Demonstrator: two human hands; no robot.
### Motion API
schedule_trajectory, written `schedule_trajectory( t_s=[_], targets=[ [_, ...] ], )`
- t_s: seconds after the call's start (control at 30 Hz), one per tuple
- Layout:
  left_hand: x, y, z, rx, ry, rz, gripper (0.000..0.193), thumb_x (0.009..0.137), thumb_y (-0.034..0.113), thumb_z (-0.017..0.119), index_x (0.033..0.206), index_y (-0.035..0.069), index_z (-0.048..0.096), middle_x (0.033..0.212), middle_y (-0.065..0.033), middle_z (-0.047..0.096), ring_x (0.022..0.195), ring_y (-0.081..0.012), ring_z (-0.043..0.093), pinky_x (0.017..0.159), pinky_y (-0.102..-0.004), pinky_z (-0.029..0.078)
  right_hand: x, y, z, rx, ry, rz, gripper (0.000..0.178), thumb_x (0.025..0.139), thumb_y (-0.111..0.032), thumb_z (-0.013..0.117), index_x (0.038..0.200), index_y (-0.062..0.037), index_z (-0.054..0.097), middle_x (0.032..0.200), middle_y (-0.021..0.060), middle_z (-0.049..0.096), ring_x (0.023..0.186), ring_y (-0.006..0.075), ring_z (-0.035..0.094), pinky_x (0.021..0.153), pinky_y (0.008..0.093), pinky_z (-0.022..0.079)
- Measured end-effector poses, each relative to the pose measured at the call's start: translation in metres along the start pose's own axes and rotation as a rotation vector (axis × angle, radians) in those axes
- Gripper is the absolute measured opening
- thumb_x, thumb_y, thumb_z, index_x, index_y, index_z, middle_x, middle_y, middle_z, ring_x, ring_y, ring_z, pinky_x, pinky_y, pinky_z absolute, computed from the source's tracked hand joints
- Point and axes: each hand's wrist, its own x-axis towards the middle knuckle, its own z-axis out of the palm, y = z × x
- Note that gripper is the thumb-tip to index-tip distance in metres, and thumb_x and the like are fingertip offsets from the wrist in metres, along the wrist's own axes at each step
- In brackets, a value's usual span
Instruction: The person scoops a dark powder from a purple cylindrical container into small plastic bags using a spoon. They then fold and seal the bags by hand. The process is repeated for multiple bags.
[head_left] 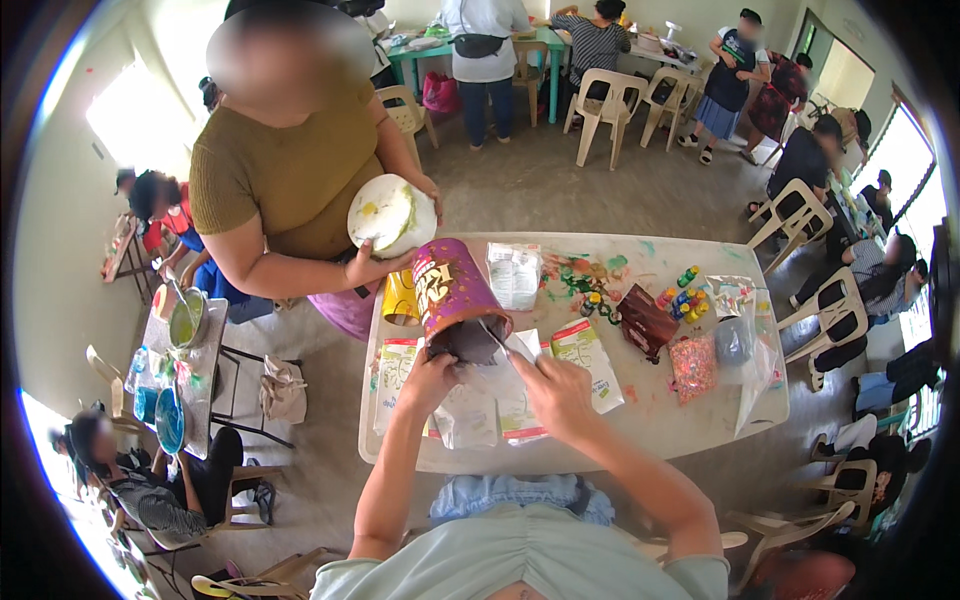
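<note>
A purple and gold canister (450, 280) lies tilted over the table with its dark mouth toward me. My left hand (432, 383) grips the lower left of its rim. In my right hand (557, 395) is a slim light-coloured utensil (517, 347), its far end at the canister's mouth; its exact kind I cannot make out. Below the canister lie white and green packets (587, 362) and a pale pouch (467, 417). Across the table a person in an olive top holds a white round bowl (393, 215) with yellow-green smears, close to the canister's far end.
On the paint-stained table (650, 425) are a yellow container (400, 300), small colourful bottles (690, 303), a dark brown pouch (645, 318), a bag of multicoloured bits (692, 367) and a clear plastic bag (745, 350). A side table at left bears bowls (187, 320). Plastic chairs (608, 110) and people surround me.
</note>
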Motion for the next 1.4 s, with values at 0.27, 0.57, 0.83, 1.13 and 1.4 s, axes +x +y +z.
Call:
schedule_trajectory(
  t_s=[0.27, 0.57, 0.83, 1.13, 1.4],
  targets=[
    [-0.005, 0.020, 0.026, -0.076, -0.004, -0.023, 0.048, 0.077, -0.008, 0.034, 0.124, 0.005, 0.031, 0.112, -0.0154, 0.046, 0.097, -0.0275, 0.052, 0.077, -0.0420, 0.050, 0.031, 0.005, 0.035, -0.144, -0.118, 0.026, 0.041, 0.069, -0.004, 0.051, 0.109, 0.0037, 0.049, 0.073, 0.0089, 0.052, 0.062, 0.0234, 0.054, 0.051, 0.0338, 0.043],
    [-0.001, 0.017, 0.005, -0.042, -0.012, -0.034, 0.053, 0.074, -0.005, 0.044, 0.125, 0.002, 0.030, 0.119, -0.0153, 0.044, 0.107, -0.0300, 0.048, 0.085, -0.0421, 0.047, 0.034, -0.010, 0.023, 0.112, 0.030, 0.127, 0.033, 0.073, -0.002, 0.050, 0.105, -0.0025, 0.054, 0.074, 0.0095, 0.055, 0.058, 0.0285, 0.055, 0.050, 0.0355, 0.044],
    [-0.007, 0.021, 0.028, -0.093, 0.018, -0.032, 0.045, 0.077, -0.008, 0.036, 0.121, 0.000, 0.035, 0.111, -0.0162, 0.050, 0.099, -0.0285, 0.053, 0.076, -0.0401, 0.049, 0.027, -0.021, 0.069, 1.153, 0.305, 0.825, 0.015, 0.091, -0.014, 0.041, 0.097, -0.0036, 0.051, 0.075, 0.0016, 0.047, 0.061, 0.0087, 0.045, 0.055, 0.0243, 0.041],
    [0.000, 0.014, 0.013, 0.285, -0.010, 0.037, 0.042, 0.075, -0.006, 0.041, 0.117, -0.004, 0.040, 0.110, -0.0148, 0.051, 0.098, -0.0207, 0.053, 0.077, -0.0320, 0.048, 0.036, -0.024, 0.091, 0.891, 0.246, 0.715, 0.013, 0.089, -0.011, 0.045, 0.094, -0.0009, 0.051, 0.071, 0.0042, 0.050, 0.062, 0.0138, 0.050, 0.056, 0.0269, 0.042],
    [-0.004, 0.015, 0.015, 0.113, -0.016, -0.043, 0.047, 0.076, -0.007, 0.039, 0.122, -0.002, 0.030, 0.110, -0.0137, 0.049, 0.099, -0.0218, 0.052, 0.080, -0.0339, 0.047, 0.035, -0.023, 0.061, 0.118, -0.019, 0.280, 0.035, 0.067, 0.004, 0.052, 0.102, 0.0026, 0.054, 0.090, 0.0156, 0.050, 0.084, 0.0312, 0.053, 0.067, 0.0371, 0.045]
  ],
)
